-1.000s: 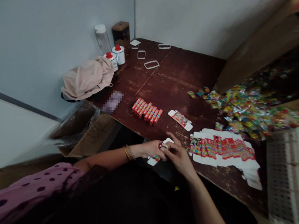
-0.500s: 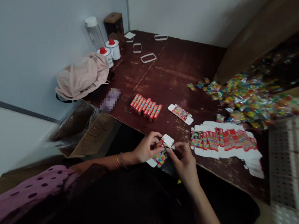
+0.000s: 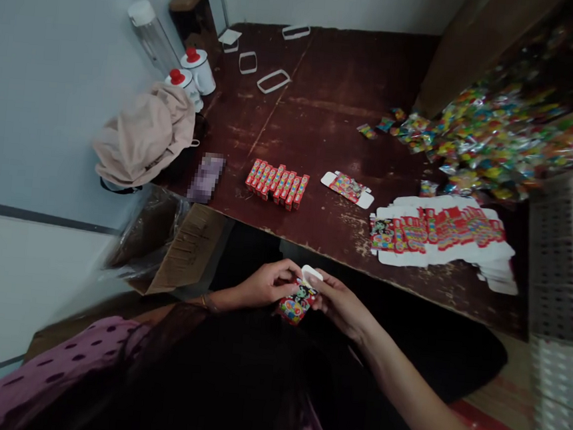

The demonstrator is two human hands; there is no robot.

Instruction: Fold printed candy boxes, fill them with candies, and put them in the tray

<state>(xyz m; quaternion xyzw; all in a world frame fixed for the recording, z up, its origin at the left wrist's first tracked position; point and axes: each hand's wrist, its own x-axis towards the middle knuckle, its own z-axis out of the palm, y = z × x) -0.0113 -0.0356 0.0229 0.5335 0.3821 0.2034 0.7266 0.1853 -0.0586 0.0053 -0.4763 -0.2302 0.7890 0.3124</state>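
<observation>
Between my hands, in front of the table edge, is a small colourful candy box point(image 3: 297, 304) with a white end flap standing out at its top. My left hand point(image 3: 273, 282) is closed on the box's left side, thumb across the printed front. On the other side my right hand point(image 3: 336, 300) grips it, with the thumb at the white flap and fingers behind. A row of red finished-looking boxes point(image 3: 276, 184) stands on the table beyond. To its right lies a single flattened box point(image 3: 347, 188), and farther right a fanned stack of flat boxes point(image 3: 440, 232).
Wrapped candies point(image 3: 484, 138) are heaped at the right, near a white perforated basket point(image 3: 563, 266). At the left sit a beige cloth bag point(image 3: 145, 136), lidded mugs point(image 3: 198, 72) and a clear bottle point(image 3: 154, 36). An open cardboard carton point(image 3: 188, 250) stands below the table edge.
The box has come closer to my body, and its lower white flap no longer shows. My right hand has shifted to the box's side and upper flap. The view has tilted downward.
</observation>
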